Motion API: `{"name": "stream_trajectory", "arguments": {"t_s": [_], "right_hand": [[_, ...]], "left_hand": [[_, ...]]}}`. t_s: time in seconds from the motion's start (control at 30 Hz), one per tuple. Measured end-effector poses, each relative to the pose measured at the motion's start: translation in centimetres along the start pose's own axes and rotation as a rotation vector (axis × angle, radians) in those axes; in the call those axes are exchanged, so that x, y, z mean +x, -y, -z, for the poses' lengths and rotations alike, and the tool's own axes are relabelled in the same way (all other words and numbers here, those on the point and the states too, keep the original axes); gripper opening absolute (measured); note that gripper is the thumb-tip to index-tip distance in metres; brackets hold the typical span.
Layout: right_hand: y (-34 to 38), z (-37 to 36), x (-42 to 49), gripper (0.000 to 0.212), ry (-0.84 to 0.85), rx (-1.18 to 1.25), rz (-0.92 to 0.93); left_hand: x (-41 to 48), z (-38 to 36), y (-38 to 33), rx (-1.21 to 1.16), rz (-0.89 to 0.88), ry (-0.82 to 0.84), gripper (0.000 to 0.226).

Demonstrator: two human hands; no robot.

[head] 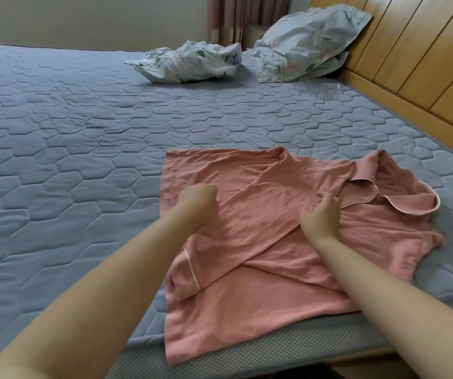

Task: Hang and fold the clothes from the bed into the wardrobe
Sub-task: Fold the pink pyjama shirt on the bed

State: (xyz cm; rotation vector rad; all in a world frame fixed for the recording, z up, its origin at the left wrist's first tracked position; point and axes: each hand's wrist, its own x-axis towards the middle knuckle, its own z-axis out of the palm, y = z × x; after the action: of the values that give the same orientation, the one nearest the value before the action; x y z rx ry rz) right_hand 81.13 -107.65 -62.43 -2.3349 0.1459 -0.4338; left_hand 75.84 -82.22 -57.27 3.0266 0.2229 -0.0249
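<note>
My left hand (199, 199) is clenched round a fold of the pink pyjama shirt (261, 242), which lies flat at the bed's near edge, its hem hanging over the blue quilted mattress pad (69, 132). My right hand (322, 217) pinches the cloth just below the white-piped collar (406, 201). Far side: a crumpled floral pillowcase (189, 62), then a pillow (307, 36) against the wooden headboard (411, 50).

The bed (83, 132), in a blue quilted cover, carries a pink shirt (261, 214), spread beneath the left grip (200, 199) and right grip (322, 217). Far beyond them lie a crumpled floral cloth (189, 62) and, rightward, stacked pillows (310, 39).
</note>
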Motion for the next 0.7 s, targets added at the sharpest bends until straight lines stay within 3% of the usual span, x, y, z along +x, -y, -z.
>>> {"name": "stream_trajectory", "arguments": {"t_s": [0.1,0.17,0.27,0.4,0.53,0.6,0.7], "right_hand": [[-0.2,-0.4,1.7,0.049,0.135,-0.256,0.183],[-0.8,-0.5,3.4,0.050,0.187,-0.387,0.257],[-1.7,-0.3,7.3,0.041,0.085,-0.378,0.288],[-3.7,-0.5,12.6,0.033,-0.021,-0.037,-0.070],[-5.2,-2.3,16.3,0.057,-0.173,0.184,-0.476],[-5.8,-2.7,17.6,0.057,-0.253,0.207,-0.555],[-7.0,-3.0,17.9,0.035,-0.340,0.268,-0.500]], "left_hand": [[2.1,-2.5,-4.6,-0.162,-0.140,0.037,0.041],[3.7,-4.6,-6.8,-0.242,-0.143,0.072,0.051],[6.9,-6.5,-9.0,-0.378,-0.030,0.021,0.062],[10.1,-9.3,-11.4,-0.437,0.107,-0.046,0.068],[10.9,-11.7,-12.0,-0.259,0.119,-0.274,0.065],[11.3,-12.0,-11.9,-0.252,0.113,-0.320,0.065],[11.5,-11.9,-11.9,-0.260,0.083,-0.374,0.065]]}}
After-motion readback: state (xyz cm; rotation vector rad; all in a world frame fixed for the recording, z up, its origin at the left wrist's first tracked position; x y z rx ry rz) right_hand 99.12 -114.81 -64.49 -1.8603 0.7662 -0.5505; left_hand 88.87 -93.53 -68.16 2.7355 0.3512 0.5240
